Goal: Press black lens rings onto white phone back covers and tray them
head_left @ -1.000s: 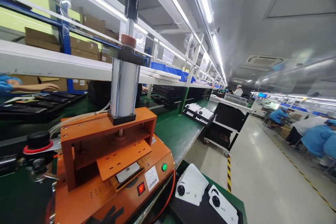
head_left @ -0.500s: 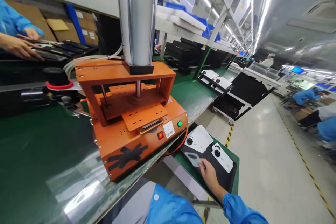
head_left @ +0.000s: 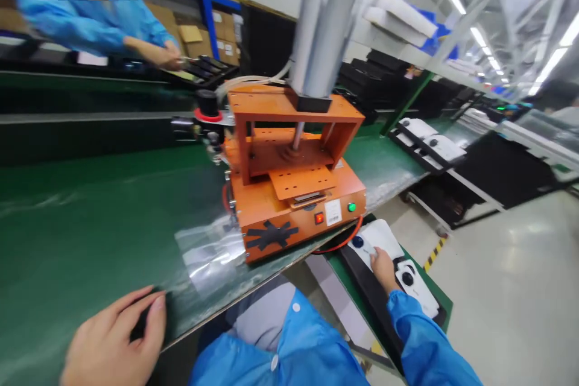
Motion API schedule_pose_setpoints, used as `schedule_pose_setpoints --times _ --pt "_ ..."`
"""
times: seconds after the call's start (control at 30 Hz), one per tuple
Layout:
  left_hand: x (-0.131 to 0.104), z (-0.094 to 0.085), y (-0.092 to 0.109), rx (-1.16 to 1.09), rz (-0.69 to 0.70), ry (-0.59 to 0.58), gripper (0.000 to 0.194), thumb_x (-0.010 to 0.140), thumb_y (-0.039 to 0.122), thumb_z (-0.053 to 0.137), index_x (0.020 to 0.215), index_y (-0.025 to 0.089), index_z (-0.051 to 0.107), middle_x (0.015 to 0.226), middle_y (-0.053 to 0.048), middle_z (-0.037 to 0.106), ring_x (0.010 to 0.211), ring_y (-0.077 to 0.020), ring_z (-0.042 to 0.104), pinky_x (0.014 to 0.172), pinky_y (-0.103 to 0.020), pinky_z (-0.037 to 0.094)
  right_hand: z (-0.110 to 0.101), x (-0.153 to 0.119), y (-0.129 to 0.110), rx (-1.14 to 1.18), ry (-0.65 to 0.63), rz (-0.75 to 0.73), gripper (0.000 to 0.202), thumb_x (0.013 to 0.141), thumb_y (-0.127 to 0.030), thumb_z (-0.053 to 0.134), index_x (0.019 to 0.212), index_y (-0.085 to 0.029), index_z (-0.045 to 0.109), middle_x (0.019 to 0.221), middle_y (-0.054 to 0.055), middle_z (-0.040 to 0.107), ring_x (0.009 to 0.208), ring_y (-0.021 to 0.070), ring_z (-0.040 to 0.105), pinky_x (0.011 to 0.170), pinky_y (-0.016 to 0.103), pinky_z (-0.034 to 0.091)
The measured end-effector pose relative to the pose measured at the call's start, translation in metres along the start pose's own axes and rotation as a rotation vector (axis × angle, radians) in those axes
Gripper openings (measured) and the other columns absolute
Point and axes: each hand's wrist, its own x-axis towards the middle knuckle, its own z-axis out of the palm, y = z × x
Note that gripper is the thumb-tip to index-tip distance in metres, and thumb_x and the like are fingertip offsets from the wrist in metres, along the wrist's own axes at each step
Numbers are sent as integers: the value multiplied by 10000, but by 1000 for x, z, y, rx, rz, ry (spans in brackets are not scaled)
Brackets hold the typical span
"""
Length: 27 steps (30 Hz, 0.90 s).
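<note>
My right hand (head_left: 384,269) is closed on the lower end of a white panel (head_left: 365,248) with a dark round camera area, over the black tray (head_left: 362,277) at the lower right. Beside it in the tray lie a stack of white panels (head_left: 384,235) and another white panel (head_left: 418,289). Above the green bench top's front edge, at the lower left, is my left hand (head_left: 120,338), fingers apart and curved, holding nothing. An orange press (head_left: 294,193) stands on the bench between my hands, its red and green buttons lit.
A clear plastic sheet (head_left: 212,253) lies on the bench left of the press. Further right, another black tray (head_left: 423,154) holds white panels. Across the bench, a person in blue (head_left: 85,27) handles dark parts. A black-topped cart (head_left: 502,163) stands at the right.
The view has turned left. My left hand has come into view at the lower left. My right hand has moved with its panel towards the stack of white panels.
</note>
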Motion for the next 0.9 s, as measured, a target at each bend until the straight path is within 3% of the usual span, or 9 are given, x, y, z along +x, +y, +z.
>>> schedule_pose_setpoints --times 0.1,0.17,0.23,0.3,0.4,0.5,0.57,0.73,0.9 --pt "2 -3 9 163 111 -103 123 950 311 619 929 226 705 1001 -73 752 914 -266 675 879 -435 528 -2 -3 -4 -50 -10 -46 517 821 -344 492 1155 -13 705 1077 320 686 1033 466 677 839 603 534" --pt "5 -4 12 165 71 -154 135 975 275 585 959 219 706 1041 -79 753 973 -257 678 927 -441 524 3 0 -3 -81 10 -58 663 849 -440 452 1261 43 645 1159 407 628 1069 602 620 761 755 482" --pt "7 -6 13 174 10 -175 164 992 272 563 980 217 717 1073 -85 749 1007 -253 671 959 -451 519 15 0 -7 -79 145 -153 658 877 -473 455 1322 -21 633 1245 379 617 1113 610 606 788 790 478" --pt "6 -6 17 176 -26 -185 183 1002 280 557 1030 219 728 1121 -91 744 1048 -255 661 981 -461 514 27 -10 -25 39 206 -370 538 896 -433 508 1322 -136 650 1232 294 654 1115 535 640 855 730 525" --pt "-1 -5 30 196 42 -300 317 1000 317 586 1295 246 675 1382 -106 671 1267 -304 588 1055 -506 477 35 -47 -81 277 122 -745 360 899 -325 596 1247 -271 669 1105 175 695 1000 408 693 881 618 587" --pt "-14 -7 44 242 168 -488 505 1003 343 595 1498 268 526 1573 -85 528 1481 -351 416 1138 -551 406 26 -93 -157 464 67 -939 301 900 -248 636 1194 -295 682 1064 123 690 935 337 700 798 542 628" --pt "-25 -13 49 258 185 -533 527 1013 334 582 1524 249 490 1583 -82 516 1516 -344 377 1176 -555 370 12 -117 -203 591 -33 -1022 313 912 -182 626 1204 -283 678 1080 106 687 952 293 698 790 479 642" --pt "-36 -31 46 174 145 -516 485 1015 308 587 1492 245 519 1557 -96 542 1484 -315 432 1187 -535 376 -37 -141 -289 769 -244 -1258 364 912 -58 586 1228 -228 649 1023 92 692 874 229 655 716 376 604" --pt "11 -9 31 19 -28 -292 245 1034 279 562 1229 228 702 1325 -95 687 1235 -234 610 1068 -437 488 -66 -132 -365 861 -275 -1386 301 938 -58 578 1196 -202 638 970 86 692 845 212 624 717 352 560"
